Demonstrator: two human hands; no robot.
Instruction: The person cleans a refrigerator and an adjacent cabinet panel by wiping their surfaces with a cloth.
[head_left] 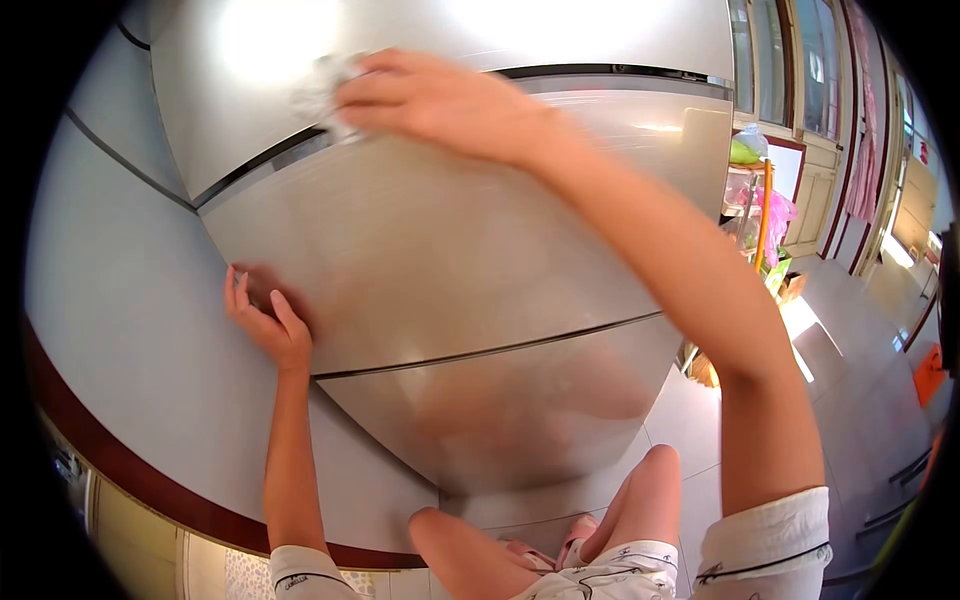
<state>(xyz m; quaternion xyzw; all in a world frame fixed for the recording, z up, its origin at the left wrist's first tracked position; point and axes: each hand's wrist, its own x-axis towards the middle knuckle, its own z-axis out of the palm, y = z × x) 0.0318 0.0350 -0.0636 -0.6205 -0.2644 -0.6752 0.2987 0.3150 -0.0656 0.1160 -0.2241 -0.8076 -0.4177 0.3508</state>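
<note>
Big steel fridge (450,240), dark door gap (270,155) up top. L hand (268,320) by its side edge, fingers loosely bent, nothing held. R hand (440,105) up high, fingers grasping crumpled pale cloth (322,95) nr gap; best kept flat, w/ light, even pressure.
</note>
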